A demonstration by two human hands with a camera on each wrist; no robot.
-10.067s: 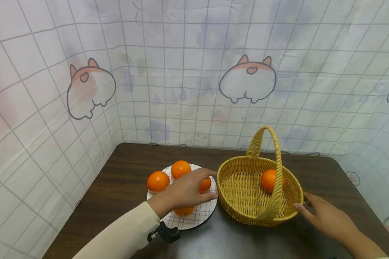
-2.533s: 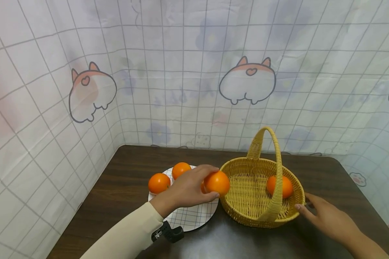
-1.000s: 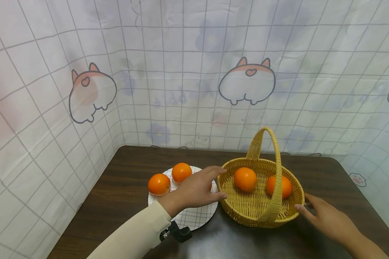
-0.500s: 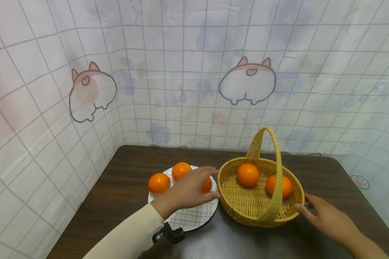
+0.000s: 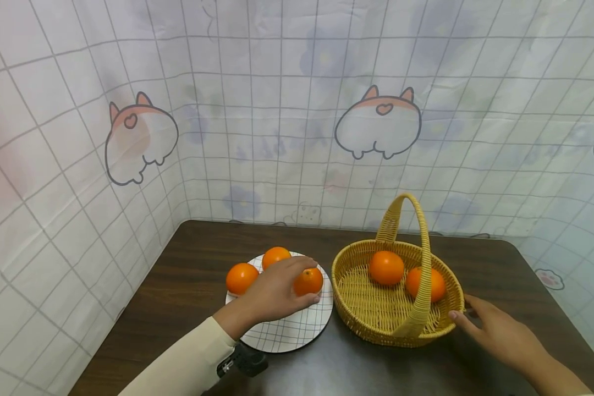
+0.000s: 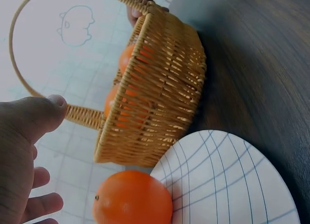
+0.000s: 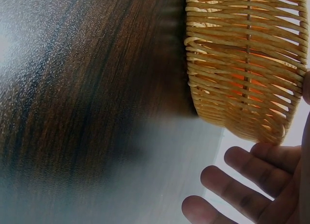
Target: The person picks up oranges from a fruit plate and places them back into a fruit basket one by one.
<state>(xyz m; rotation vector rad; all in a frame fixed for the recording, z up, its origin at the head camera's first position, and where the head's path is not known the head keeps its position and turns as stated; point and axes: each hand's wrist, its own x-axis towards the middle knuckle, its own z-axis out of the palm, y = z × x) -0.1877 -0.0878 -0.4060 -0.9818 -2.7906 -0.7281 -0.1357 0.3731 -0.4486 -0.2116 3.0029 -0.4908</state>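
My left hand point(image 5: 272, 294) hovers over the white checked plate point(image 5: 282, 336), its fingers spread around an orange point(image 5: 308, 281) on the plate's right side. In the left wrist view a gap shows between this hand point(image 6: 19, 156) and the orange point(image 6: 133, 199). Two more oranges lie on the plate, a left one point(image 5: 242, 278) and a back one point(image 5: 276, 257). Inside the wicker basket point(image 5: 366, 324) sit two oranges, one further left point(image 5: 386, 268) and one behind the handle point(image 5: 425, 284). My right hand point(image 5: 505, 333) holds the basket's right rim between thumb and fingers.
The dark wooden table point(image 5: 188, 258) carries the plate and, close to its right, the basket. A tall arched handle point(image 5: 423, 247) rises over the basket. A checked curtain point(image 5: 277, 110) hangs behind and at both sides.
An orange held by my left hand went from the plate into the basket and was let go. It rolled right, beside the other. My left hand moved back left over the plate. The right hand stayed.
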